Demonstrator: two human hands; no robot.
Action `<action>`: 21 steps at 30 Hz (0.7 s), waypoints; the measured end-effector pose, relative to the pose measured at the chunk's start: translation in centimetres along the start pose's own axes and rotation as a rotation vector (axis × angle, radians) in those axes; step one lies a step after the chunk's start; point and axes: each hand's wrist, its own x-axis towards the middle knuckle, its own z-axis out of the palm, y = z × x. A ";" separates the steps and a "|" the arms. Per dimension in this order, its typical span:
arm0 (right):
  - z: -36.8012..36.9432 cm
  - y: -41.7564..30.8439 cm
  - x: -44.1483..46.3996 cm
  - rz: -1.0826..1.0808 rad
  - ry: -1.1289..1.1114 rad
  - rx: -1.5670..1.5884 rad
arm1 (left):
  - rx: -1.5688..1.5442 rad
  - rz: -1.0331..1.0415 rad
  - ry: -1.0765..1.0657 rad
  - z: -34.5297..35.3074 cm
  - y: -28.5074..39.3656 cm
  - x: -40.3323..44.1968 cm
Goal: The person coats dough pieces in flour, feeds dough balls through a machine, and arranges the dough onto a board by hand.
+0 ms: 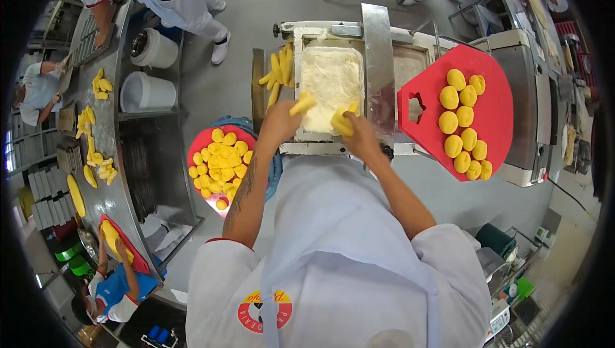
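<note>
My left hand (pixel 280 121) is closed on a piece of yellow dough (pixel 303 104) over the left side of a white pan (pixel 299 60). Pale, floury material (pixel 330 72) fills that pan. My right hand (pixel 362 135) grips more yellow dough (pixel 342 121) at the pan's lower right; whether it is one piece or two I cannot tell. To the left of the pan, several long yellow dough strips (pixel 278 69) lie on a narrow ledge. On the right, a red board (pixel 423 85) carries several round yellow dough balls (pixel 465 116).
Left of my arm, a tub lined in red (pixel 200 140) is heaped with dough balls (pixel 221 161). A metal plate (pixel 378 53) crosses the machine beside the pan. A steel table (pixel 106 130) holds dough pieces, with white buckets (pixel 148 92) beneath. Other people stand on the left and far right.
</note>
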 end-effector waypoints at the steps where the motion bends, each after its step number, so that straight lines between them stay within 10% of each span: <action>1: 1.2 -0.9 -0.6 0.037 -0.012 0.032 | -0.124 -0.083 -0.050 0.7 -0.5 -0.7; 8: 4.2 -2.6 2.8 0.110 0.065 0.244 | -0.455 -0.180 -0.013 2.5 -2.1 -2.4; 14: 2.8 -1.8 6.1 0.549 -0.027 1.471 | -0.806 -0.241 0.072 0.9 -2.6 -1.9; 21: -4.9 -1.1 4.1 0.312 -0.021 1.552 | -0.829 -0.173 0.266 -3.5 -1.9 -3.5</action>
